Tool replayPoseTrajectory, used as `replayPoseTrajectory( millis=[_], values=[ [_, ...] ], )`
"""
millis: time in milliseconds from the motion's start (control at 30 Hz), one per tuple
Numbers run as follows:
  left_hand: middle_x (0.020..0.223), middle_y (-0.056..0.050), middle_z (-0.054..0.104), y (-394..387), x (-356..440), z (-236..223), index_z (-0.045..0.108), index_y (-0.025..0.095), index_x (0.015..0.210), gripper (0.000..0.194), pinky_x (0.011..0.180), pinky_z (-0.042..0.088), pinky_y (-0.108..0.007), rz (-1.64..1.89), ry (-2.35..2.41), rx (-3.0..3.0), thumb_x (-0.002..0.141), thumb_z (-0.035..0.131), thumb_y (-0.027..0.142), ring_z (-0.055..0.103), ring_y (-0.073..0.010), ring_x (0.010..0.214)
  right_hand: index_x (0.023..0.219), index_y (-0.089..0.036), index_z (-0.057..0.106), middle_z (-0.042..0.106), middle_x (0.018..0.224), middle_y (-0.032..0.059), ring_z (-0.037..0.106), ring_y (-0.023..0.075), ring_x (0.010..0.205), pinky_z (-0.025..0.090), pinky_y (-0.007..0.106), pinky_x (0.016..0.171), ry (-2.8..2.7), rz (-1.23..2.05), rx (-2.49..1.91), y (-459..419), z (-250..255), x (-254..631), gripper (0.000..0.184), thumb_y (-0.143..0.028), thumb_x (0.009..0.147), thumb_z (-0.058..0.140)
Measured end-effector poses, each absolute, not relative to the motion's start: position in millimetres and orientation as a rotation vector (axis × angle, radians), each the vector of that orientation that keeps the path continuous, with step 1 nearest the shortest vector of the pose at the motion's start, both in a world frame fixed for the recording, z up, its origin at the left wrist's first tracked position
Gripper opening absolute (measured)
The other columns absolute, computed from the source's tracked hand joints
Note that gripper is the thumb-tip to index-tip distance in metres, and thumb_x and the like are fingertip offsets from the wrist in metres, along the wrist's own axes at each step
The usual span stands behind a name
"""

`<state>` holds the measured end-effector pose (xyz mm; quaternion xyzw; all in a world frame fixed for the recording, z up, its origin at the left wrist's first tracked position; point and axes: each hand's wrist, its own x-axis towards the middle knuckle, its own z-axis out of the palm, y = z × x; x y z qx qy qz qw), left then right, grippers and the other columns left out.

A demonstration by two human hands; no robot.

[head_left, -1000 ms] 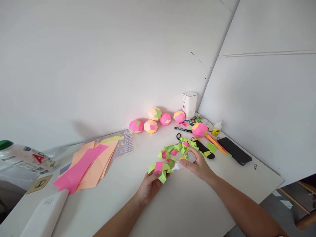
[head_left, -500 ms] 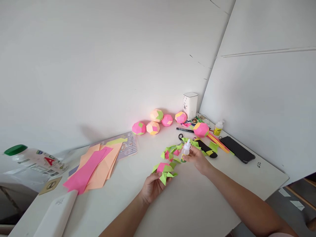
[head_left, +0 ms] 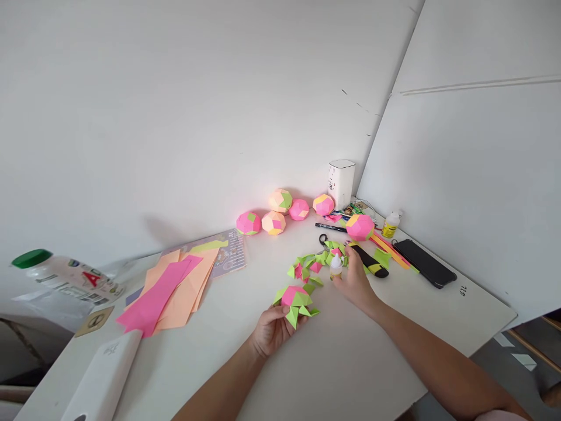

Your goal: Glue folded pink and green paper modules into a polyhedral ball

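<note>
My left hand [head_left: 272, 333] holds a partly built paper ball [head_left: 294, 296], pink on top with green pointed flaps, pinched at its near edge. A small white glue bottle [head_left: 336, 266] stands upright on the table, nozzle up. My right hand [head_left: 357, 280] is just right of it, thumb close to the bottle's base and index finger stretched toward the folded paper pieces. Whether the thumb still touches the bottle is hard to see. Behind the bottle lie several green and pink folded paper pieces [head_left: 302, 270] in a loose cluster.
Finished paper balls [head_left: 274, 223] line the wall. Pink and orange paper sheets [head_left: 160, 292] lie left, near a white box [head_left: 103, 374] and a green-capped bottle [head_left: 65, 278]. On the right are a black phone [head_left: 425, 263], a black-and-yellow cutter [head_left: 368, 260] and a second glue bottle [head_left: 391, 224].
The glue bottle's nozzle has left the paper ball's flaps; my right hand has brought the bottle upright and down to the table, its fingers spreading away. My left hand keeps hold of the paper ball.
</note>
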<state>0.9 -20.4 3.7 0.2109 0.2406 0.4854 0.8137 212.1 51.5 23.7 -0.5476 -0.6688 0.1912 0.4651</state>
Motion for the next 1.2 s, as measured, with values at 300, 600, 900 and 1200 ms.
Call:
replayPoseTrajectory(
  millis=[300,600,900,1200],
  values=[
    [0.083,-0.008,0.073,-19,2,4,0.06,0.014,0.107,0.041,0.087,0.048,-0.037,1.085,0.56,0.433,0.066,0.066,0.018,0.066,-0.0264,0.093,0.083,-0.023,0.059,0.059,0.078,0.0051,0.056,0.0202,0.077,0.048,0.036,0.071,-1.963,0.562,-0.698,14,55,202,0.01,-0.016,0.081,0.053],
    [0.088,-0.008,0.072,-20,4,6,0.062,0.014,0.104,0.034,0.087,0.046,-0.039,1.085,0.545,0.499,0.071,0.064,0.019,0.066,-0.0262,0.09,0.08,-0.02,0.064,0.058,0.079,0.0041,0.054,0.0167,0.074,0.047,0.029,0.062,-1.875,1.109,-0.727,7,33,183,0.01,-0.031,0.079,0.064],
    [0.087,-0.01,0.071,-21,5,8,0.065,0.013,0.096,0.028,0.082,0.046,-0.039,1.034,0.552,0.527,0.071,0.065,0.023,0.065,-0.0269,0.086,0.07,-0.018,0.062,0.056,0.077,0.0014,0.053,0.0142,0.069,0.045,0.028,0.063,-1.684,1.443,-0.889,9,34,183,0.019,-0.036,0.075,0.067],
    [0.086,-0.009,0.071,-22,5,8,0.064,0.014,0.099,0.028,0.081,0.045,-0.039,1.03,0.54,0.523,0.072,0.063,0.022,0.066,-0.0263,0.084,0.069,-0.018,0.061,0.054,0.077,-0.0008,0.048,0.0115,0.065,0.04,0.026,0.061,-1.542,1.667,-0.923,10,32,184,0.024,-0.04,0.072,0.07]
  ],
)
